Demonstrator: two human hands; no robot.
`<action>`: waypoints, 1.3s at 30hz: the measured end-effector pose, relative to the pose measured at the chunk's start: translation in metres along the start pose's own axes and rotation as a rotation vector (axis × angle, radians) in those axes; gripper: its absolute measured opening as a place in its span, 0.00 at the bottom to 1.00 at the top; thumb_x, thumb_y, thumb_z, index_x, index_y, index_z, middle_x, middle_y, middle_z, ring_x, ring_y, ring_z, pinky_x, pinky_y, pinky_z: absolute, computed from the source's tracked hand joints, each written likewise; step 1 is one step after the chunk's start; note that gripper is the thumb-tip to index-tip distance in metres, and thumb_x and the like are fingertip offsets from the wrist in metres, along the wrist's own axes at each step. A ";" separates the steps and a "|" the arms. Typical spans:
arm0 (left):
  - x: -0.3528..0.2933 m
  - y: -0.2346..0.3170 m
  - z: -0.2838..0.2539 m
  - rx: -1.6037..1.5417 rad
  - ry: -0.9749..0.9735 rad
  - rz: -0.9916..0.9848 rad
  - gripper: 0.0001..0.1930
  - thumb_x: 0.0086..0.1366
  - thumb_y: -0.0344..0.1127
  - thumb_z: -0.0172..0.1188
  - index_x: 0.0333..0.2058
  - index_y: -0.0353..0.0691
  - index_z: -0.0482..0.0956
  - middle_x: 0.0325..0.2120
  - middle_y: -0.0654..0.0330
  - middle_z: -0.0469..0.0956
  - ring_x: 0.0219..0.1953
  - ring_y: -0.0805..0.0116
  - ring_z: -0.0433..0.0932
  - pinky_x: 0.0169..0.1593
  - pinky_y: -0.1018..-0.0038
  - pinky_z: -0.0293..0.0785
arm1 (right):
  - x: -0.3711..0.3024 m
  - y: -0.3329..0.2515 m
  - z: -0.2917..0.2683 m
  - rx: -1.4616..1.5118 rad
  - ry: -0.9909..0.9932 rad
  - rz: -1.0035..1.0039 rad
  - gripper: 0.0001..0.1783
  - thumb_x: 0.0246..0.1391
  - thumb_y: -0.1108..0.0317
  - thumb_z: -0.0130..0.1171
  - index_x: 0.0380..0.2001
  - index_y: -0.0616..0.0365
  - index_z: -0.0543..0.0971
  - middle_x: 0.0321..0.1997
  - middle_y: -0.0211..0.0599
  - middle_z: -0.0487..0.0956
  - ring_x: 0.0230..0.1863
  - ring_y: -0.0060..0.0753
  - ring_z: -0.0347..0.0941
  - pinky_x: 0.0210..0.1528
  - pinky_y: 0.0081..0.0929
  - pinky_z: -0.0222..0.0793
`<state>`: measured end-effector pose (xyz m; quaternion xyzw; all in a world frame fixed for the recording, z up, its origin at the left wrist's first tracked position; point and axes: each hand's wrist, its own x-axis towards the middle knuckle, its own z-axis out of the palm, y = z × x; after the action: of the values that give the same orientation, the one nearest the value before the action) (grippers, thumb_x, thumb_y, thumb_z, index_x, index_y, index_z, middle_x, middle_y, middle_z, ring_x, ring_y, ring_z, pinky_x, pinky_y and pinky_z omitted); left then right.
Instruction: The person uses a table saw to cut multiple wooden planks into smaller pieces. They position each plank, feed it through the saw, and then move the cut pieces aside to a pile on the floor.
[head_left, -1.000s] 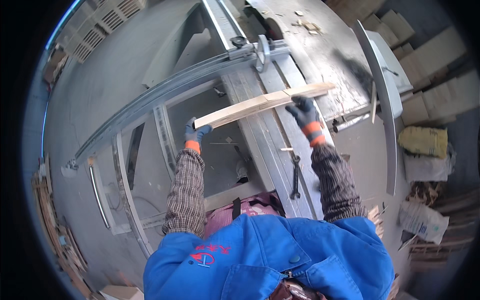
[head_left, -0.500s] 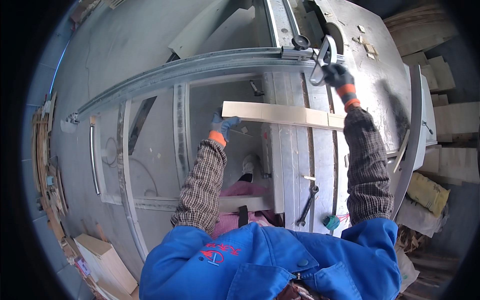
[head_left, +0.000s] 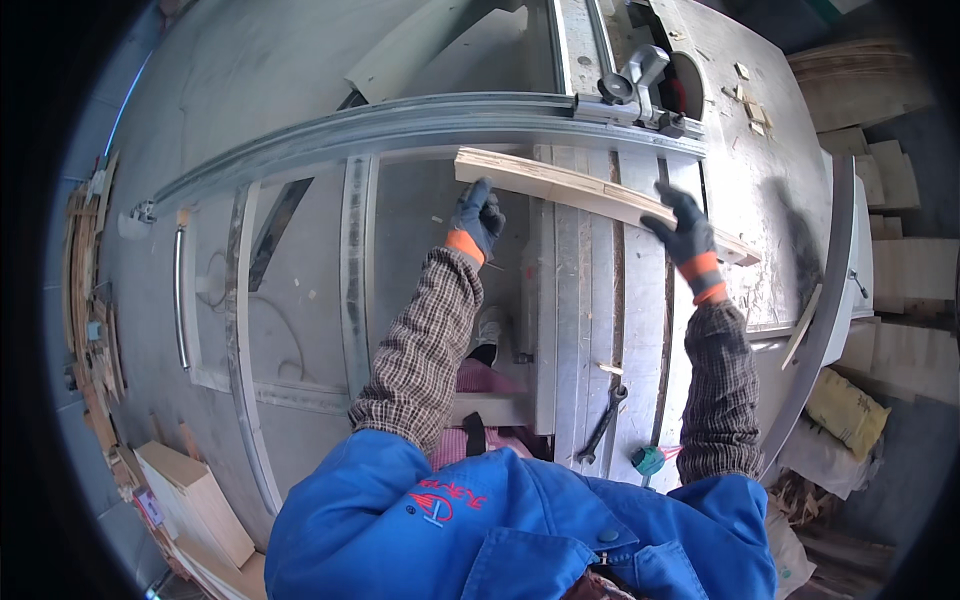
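Observation:
A long, narrow piece of plywood [head_left: 560, 184] is held up in front of me, slanting down to the right across a metal machine table [head_left: 580, 330]. My left hand [head_left: 475, 220], in a dark glove with an orange cuff, grips the board near its left end. My right hand [head_left: 686, 236], gloved alike, is over the board's right part with thumb and fingers spread. Whether its palm touches the wood is hard to tell. Beyond the board, a grey curved handle [head_left: 648, 68] and a black knob [head_left: 616, 89] stand on a metal fence [head_left: 430, 113].
A wrench [head_left: 602, 425] and a green object [head_left: 648, 460] lie on the near table. Small wood offcuts [head_left: 755, 113] are scattered at the far right. Boards [head_left: 910, 270] are stacked along the right. A metal frame [head_left: 355, 260] spans the left, with wooden boxes [head_left: 195, 500] lower left.
My right hand has left the grey handle and come down to the board. The board's left end has risen and its face has tilted. The handle now stands differently, farther from my hand.

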<state>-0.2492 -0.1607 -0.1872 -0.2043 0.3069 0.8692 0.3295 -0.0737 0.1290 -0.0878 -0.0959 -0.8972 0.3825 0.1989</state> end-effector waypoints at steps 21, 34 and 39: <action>0.040 -0.065 0.052 0.057 -0.067 -0.045 0.15 0.60 0.28 0.65 0.46 0.38 0.75 0.42 0.56 0.78 0.47 0.59 0.77 0.49 0.64 0.82 | -0.059 0.105 -0.019 -0.237 0.306 0.226 0.11 0.45 0.71 0.69 0.33 0.58 0.78 0.29 0.38 0.80 0.29 0.34 0.76 0.35 0.30 0.71; 0.077 -0.084 0.087 0.056 0.064 -0.028 0.22 0.55 0.30 0.70 0.49 0.42 0.74 0.47 0.55 0.75 0.48 0.56 0.74 0.55 0.65 0.78 | 0.018 0.094 0.025 0.944 0.396 1.038 0.18 0.54 0.53 0.65 0.33 0.58 0.76 0.26 0.37 0.80 0.19 0.28 0.75 0.16 0.20 0.67; 0.075 -0.062 0.087 0.225 0.063 -0.209 0.12 0.60 0.36 0.66 0.42 0.43 0.78 0.37 0.55 0.79 0.40 0.59 0.79 0.42 0.66 0.83 | 0.037 0.107 0.038 0.828 0.473 0.970 0.16 0.56 0.55 0.63 0.30 0.58 0.77 0.22 0.37 0.79 0.16 0.27 0.72 0.15 0.20 0.65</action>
<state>-0.2720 -0.0318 -0.1903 -0.2244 0.3896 0.7834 0.4292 -0.1213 0.1900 -0.1792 -0.4845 -0.4646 0.7091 0.2161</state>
